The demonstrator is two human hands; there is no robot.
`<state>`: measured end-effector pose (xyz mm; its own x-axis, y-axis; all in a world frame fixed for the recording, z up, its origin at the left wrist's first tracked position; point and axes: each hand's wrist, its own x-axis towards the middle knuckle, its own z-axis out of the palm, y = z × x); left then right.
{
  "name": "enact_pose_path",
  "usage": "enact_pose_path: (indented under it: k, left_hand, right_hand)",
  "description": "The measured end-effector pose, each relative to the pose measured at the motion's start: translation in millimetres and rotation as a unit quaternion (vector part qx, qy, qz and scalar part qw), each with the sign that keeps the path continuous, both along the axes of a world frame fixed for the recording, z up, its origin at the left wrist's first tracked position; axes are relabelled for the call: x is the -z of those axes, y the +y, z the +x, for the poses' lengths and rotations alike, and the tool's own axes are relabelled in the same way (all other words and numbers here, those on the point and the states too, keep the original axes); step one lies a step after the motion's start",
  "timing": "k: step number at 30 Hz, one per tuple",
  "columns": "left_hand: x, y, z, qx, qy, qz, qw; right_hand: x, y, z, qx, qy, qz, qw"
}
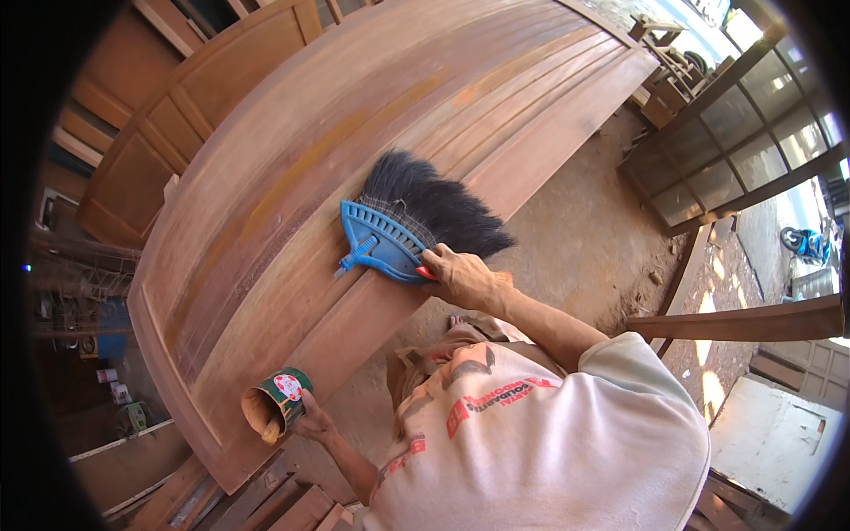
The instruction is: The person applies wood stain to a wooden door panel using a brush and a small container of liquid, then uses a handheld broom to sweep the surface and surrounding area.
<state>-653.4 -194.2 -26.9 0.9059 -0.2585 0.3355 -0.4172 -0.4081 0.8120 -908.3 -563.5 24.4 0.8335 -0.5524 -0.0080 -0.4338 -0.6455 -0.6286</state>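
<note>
My right hand grips the edge of a blue plastic broom head, and something small and red shows by the fingers. Its black bristles fan out toward the far side, over the long wooden door panel. No long handle shows on the broom head's socket. In my left hand is a dark green can with a round red-and-white label, tilted at the panel's near left end. Its mouth faces left, showing a brownish inside. The panel's surface carries grooves, dusty reddish areas and an orange-brown streak.
Behind the panel stands a brown panelled door. To the right are a glazed wooden frame and a wooden beam that juts in. A white board lies at lower right. Wood offcuts are piled below the can.
</note>
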Motion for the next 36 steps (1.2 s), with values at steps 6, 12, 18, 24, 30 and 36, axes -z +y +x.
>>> enact_pose_path:
  k: [6, 12, 18, 24, 30, 36]
  left_hand:
    - [3.0, 1.3, 1.4, -0.004, -0.003, -0.009, 1.0]
    - [-2.6, -1.4, -1.3, -0.01, 0.021, -0.02, 1.0]
    - [-11.9, -6.0, -3.8, -0.018, 0.029, 0.001, 0.999]
    - [-14.1, -9.9, -6.1, -0.003, 0.005, -0.016, 1.0]
    - [-17.2, -12.4, -9.1, 0.01, 0.007, -0.018, 1.0]
    - [-17.0, -11.8, -10.3, 0.009, 0.019, -0.031, 0.999]
  right_hand:
    - [-1.9, -2.0, -1.5, -0.008, 0.0, 0.01, 1.0]
    - [-1.0, -5.2, -1.6, -0.014, 0.007, 0.03, 0.999]
    - [-0.9, -0.5, 0.3, -0.002, 0.015, 0.019, 1.0]
    - [3.5, -0.7, -1.2, -0.012, -0.022, -0.007, 1.0]
    - [6.3, 1.1, -1.9, 0.002, -0.015, -0.002, 1.0]
    - [7.2, 2.1, -2.4, -0.005, -0.013, -0.012, 1.0]
